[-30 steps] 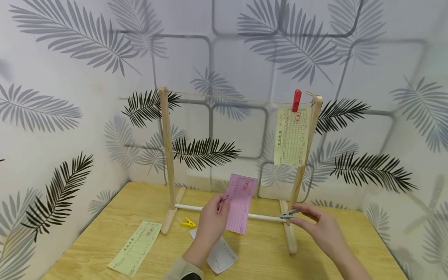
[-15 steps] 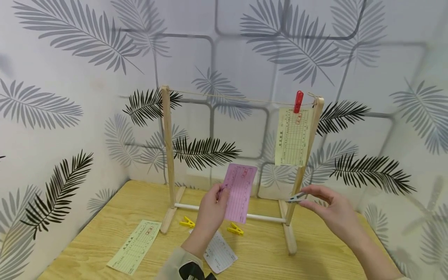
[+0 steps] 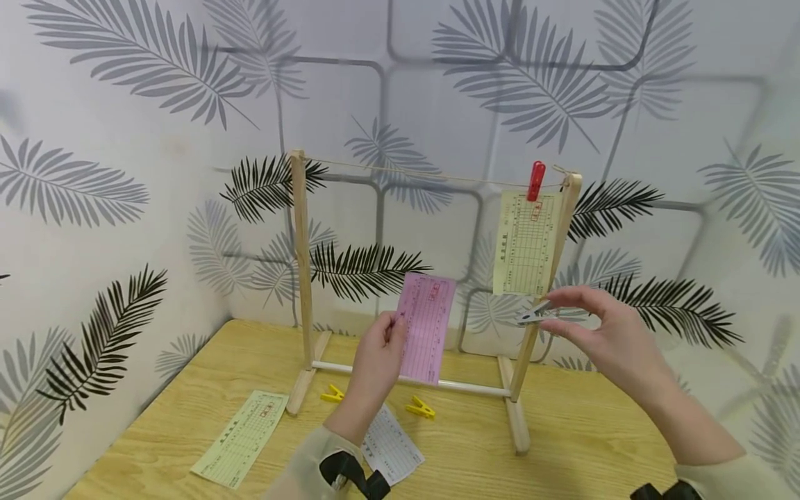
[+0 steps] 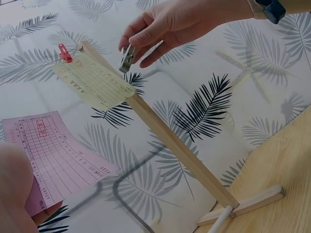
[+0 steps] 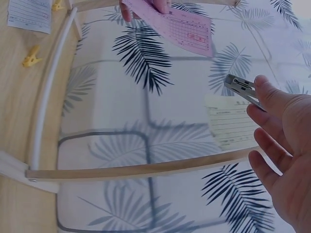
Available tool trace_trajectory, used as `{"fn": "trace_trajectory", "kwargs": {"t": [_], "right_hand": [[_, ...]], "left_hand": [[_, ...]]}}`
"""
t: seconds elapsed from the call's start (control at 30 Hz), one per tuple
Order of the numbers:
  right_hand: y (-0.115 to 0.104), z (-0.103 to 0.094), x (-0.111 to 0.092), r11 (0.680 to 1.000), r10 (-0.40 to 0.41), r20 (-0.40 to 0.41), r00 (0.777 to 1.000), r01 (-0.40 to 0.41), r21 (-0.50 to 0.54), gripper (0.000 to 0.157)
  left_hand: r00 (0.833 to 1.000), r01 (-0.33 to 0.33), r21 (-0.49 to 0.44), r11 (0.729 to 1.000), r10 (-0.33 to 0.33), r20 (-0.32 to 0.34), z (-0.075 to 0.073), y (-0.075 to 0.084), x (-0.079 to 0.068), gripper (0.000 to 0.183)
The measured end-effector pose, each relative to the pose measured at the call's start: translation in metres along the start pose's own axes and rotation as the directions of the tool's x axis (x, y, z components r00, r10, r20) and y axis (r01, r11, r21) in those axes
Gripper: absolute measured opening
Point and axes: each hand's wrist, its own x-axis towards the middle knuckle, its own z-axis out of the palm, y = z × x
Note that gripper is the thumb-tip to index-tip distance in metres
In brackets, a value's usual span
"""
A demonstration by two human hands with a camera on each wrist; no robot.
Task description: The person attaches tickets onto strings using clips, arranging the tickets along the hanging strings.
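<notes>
My left hand (image 3: 379, 354) pinches a pink printed slip (image 3: 428, 330) by its left edge, holding it upright in front of the rack's lower bar. In my right hand (image 3: 615, 340) a grey clothespin (image 3: 532, 314) is pinched between thumb and finger, pointing left by the right post. The right wrist view shows that clothespin (image 5: 241, 87) with the other fingers spread away from it. Above, a red clothespin (image 3: 535, 181) fastens a yellow slip (image 3: 528, 243) to the string (image 3: 400, 170) near the right post.
The wooden rack (image 3: 303, 264) stands on the table (image 3: 475, 465) before a leaf-patterned wall. Two yellow clothespins (image 3: 421, 408) lie on the table, near a white slip (image 3: 392, 448) partly hidden by my left arm. Another yellow slip (image 3: 240, 439) lies at the left.
Both hands have risen, the left lifting the pink slip and the right lifting the grey clothespin up beside the right post. A yellow clothespin behind the pink slip has come into view.
</notes>
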Motion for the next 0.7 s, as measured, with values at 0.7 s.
{"fn": "trace_trajectory", "kwargs": {"t": [0.7], "right_hand": [[-0.040,-0.041,0.069,0.997,-0.074,-0.055,0.996,0.075,0.033,0.036]], "left_hand": [[1.000,-0.015,-0.153,0.988,0.018,0.020,0.004,0.014,0.016,0.024]]}}
